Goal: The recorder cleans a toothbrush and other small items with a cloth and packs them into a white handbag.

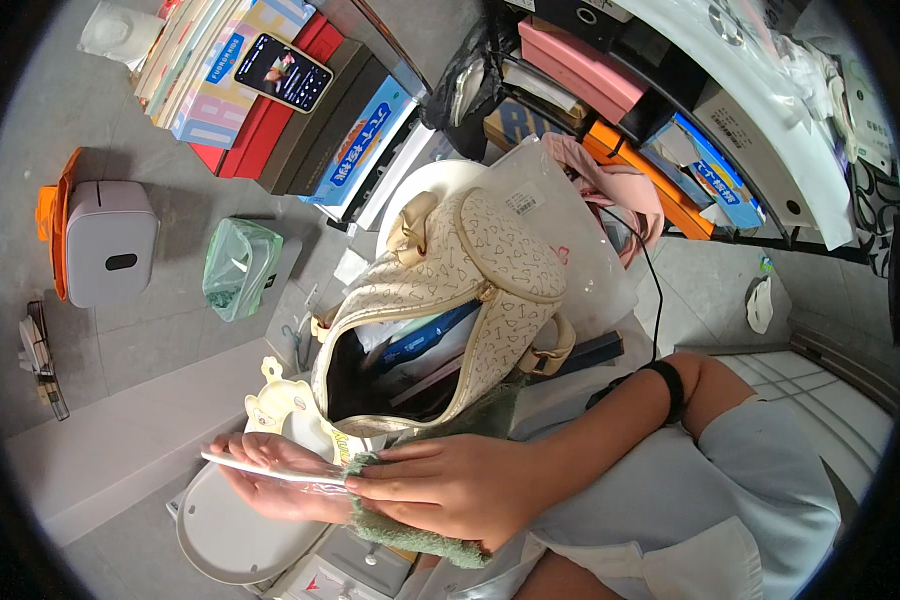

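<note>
A thin white flat item [277,471], seen nearly edge-on with clear plastic along it, lies in the fingers of my left hand [285,499], palm up. My right hand [450,480] rests over green fluffy fabric [420,536], its fingertips at the inner end of the white item. The fabric hides my left wrist. Just beyond my hands, a cream patterned backpack [412,289] lies unzipped, its opening facing me. Inside it are a blue packet [427,337] and pale plastic-wrapped things. A yellow cartoon-shaped item [281,405] sits beside the bag, partly hidden.
Stacked boxes and books [270,112] carry a smartphone [283,73] with its screen lit. A green-lined bin [244,266] and a light grey box-like appliance [112,244] stand at left. A loaded shelf [682,135] is at upper right. A black cable [656,292] runs near my right arm.
</note>
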Available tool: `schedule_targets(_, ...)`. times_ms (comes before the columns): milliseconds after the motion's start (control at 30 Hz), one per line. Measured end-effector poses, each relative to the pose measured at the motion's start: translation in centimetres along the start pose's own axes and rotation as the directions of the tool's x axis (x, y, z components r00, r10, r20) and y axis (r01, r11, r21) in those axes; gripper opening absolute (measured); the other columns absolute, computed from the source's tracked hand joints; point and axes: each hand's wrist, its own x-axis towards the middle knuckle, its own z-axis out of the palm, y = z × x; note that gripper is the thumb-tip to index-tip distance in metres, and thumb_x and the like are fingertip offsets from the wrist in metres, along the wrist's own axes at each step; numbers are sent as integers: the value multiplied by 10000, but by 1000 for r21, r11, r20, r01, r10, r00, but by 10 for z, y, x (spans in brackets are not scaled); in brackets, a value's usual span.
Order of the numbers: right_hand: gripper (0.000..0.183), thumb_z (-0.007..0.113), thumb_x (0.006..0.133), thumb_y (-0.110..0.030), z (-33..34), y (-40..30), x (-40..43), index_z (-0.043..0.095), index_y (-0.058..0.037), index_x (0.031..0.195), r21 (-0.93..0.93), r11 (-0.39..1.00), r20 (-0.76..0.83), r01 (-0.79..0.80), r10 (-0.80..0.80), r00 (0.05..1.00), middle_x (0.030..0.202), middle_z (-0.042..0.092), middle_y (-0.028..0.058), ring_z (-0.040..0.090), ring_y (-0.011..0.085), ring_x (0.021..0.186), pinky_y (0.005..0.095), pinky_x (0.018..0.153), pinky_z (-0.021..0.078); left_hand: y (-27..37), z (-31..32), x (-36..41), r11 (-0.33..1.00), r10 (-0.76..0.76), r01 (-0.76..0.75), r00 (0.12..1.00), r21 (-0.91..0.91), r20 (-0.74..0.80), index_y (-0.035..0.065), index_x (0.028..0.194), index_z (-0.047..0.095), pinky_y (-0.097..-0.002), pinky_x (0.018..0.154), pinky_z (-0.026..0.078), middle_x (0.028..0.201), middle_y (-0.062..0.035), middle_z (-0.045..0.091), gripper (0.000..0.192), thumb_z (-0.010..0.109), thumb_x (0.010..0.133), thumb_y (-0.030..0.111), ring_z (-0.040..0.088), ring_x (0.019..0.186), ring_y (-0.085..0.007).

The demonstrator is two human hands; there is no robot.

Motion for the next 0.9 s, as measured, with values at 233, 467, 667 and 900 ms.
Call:
schedule_targets(233,953,679,635,-455,-21,10,6,273,68,1320,302,952,-71,-45,70,995,1392,244,209,270,362,1282,395,1068,228,-10,21,4,939,-334,339,939,-52,82,-37,1307,260,-202,486,332,1022,-118,438,449,395,893,74,375,652,-98)
schedule_targets(467,1007,640,651,-470,-25,4,20,188,147,1307,146,988,-22,-58,62,998,1391,147,286,108,365,1339,448,1088,131,-50,64,-33,733,-680,649,704,202,205,99,1390,102,-401,1025,292,1315,-156,346,825,618,764,251,334,1231,-267)
schedule_targets(667,1016,602,638,-494,-32,1,21,190,159,1300,-65,994,-9,-93,92,996,1388,123,311,91,375,1341,452,1080,127,-63,70,-42,682,-714,631,684,371,148,145,1400,148,-412,1077,220,1444,-108,194,860,650,756,415,204,1332,-244)
schedule_targets(900,566,415,846,-225,-41,-4,26,317,142,1265,-145,984,-153,-102,79,985,1374,244,287,266,347,1300,449,1025,282,-69,42,-30,624,-768,728,504,284,394,222,1264,417,-415,1010,343,1389,-4,337,350,380,939,347,376,1242,-238)
